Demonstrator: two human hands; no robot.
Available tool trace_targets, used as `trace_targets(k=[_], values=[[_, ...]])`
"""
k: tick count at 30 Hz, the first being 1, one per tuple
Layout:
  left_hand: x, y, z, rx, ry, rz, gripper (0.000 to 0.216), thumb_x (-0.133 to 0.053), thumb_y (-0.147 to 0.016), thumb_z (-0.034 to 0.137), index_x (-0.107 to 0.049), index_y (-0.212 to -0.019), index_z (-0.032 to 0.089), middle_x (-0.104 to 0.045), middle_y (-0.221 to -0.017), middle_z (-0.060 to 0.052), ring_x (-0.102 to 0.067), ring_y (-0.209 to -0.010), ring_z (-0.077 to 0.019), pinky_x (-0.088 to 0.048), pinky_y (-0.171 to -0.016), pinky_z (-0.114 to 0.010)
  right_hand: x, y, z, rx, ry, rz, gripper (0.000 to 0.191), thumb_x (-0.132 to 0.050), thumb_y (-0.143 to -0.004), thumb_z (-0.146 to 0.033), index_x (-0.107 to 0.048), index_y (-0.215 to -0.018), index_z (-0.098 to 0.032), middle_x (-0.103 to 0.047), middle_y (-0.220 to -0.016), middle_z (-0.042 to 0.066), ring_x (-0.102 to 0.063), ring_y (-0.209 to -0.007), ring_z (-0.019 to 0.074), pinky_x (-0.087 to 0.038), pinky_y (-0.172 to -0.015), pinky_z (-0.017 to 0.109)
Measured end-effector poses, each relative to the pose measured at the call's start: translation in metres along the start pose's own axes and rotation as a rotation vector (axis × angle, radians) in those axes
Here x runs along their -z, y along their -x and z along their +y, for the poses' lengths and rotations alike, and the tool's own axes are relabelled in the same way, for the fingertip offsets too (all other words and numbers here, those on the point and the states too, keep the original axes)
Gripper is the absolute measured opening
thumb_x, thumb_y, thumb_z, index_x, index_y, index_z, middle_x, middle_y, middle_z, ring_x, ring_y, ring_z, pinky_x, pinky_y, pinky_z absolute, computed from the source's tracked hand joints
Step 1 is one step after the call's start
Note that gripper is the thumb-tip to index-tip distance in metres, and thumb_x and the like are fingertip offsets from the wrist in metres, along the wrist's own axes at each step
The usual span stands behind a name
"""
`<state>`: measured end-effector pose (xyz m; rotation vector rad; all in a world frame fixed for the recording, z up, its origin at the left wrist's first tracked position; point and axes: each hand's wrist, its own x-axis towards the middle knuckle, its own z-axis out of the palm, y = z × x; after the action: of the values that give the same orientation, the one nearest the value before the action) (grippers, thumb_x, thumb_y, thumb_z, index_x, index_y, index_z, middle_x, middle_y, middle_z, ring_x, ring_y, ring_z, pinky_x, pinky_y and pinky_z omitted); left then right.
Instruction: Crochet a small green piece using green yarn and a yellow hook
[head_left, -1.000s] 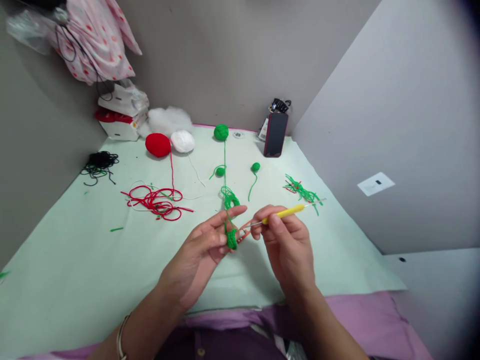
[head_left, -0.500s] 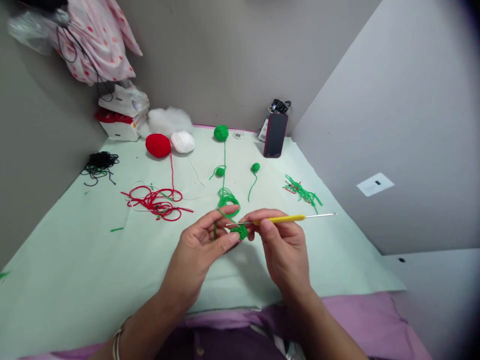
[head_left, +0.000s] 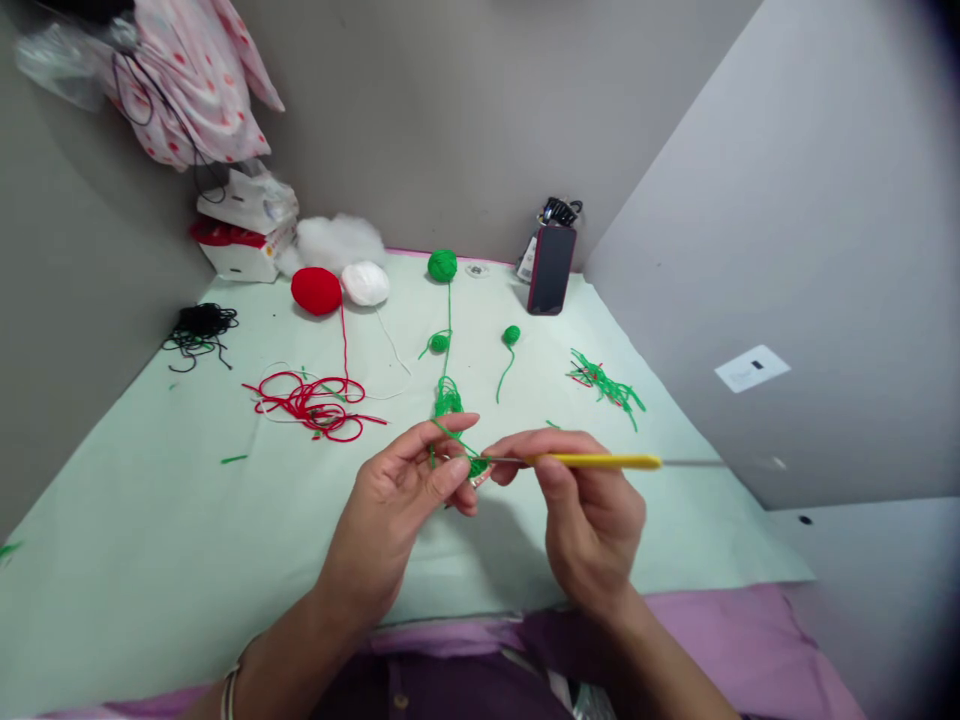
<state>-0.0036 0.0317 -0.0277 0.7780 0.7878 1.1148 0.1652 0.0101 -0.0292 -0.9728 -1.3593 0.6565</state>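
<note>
Shifted rightward, yellow-handled metal crochet hook (head_left: 604,461) sits pinched in right hand (head_left: 594,515), one end at small green crocheted yarn piece (head_left: 478,467), which left hand (head_left: 397,500) grips nearside of round green yarn ball (head_left: 442,265), likely to steady it.

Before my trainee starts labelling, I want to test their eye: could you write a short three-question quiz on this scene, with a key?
1. Fill in the colour: the left hand holds a small crocheted piece of ____ yarn.
2. Which hand grips the slim yellow-handled metal hook?
A. the left hand
B. the right hand
C. neither hand
3. True or false: in this view, the loose heap of black yarn lies to the left of the large, round ball of red yarn.

Key: 1. green; 2. B; 3. true.
</note>
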Motion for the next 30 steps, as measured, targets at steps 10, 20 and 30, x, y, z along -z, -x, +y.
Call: trace_targets(k=[10,20,30], values=[[-0.003,0.007,-0.004,-0.158,-0.206,0.156,0.035,-0.097,-0.078,0.021,-0.090,-0.109,0.036,-0.076,-0.086,0.005,-0.069,-0.091,-0.0149,-0.051,-0.097,-0.025,0.006,0.012,0.008,0.558,0.524,-0.184,0.048,-0.065,-0.104,-0.015,-0.064,-0.151,-0.028,-0.085,-0.113,0.012,-0.082,-0.103,0.0266,-0.070,-0.082,0.039],[0.003,-0.005,0.004,0.249,0.329,-0.033,0.045,-0.099,-0.075,0.025,-0.087,-0.119,0.022,-0.073,-0.083,0.000,-0.063,-0.076,-0.0097,-0.051,-0.078,-0.020,0.001,0.007,0.007,0.213,0.140,-0.020,0.029,-0.062,-0.107,-0.019,-0.081,-0.124,-0.033,-0.081,-0.099,0.006,-0.075,-0.086,0.0223,-0.066,-0.077,0.040],[-0.005,0.001,-0.003,0.076,0.117,0.015,0.040,-0.098,-0.079,0.030,-0.088,-0.117,0.034,-0.074,-0.085,0.003,-0.064,-0.087,-0.0132,-0.049,-0.090,-0.025,-0.007,0.002,0.004,0.104,0.090,-0.043,0.025,-0.069,-0.104,-0.017,-0.084,-0.115,-0.033,-0.082,-0.098,0.004,-0.074,-0.081,0.0184,-0.063,-0.070,0.033]])
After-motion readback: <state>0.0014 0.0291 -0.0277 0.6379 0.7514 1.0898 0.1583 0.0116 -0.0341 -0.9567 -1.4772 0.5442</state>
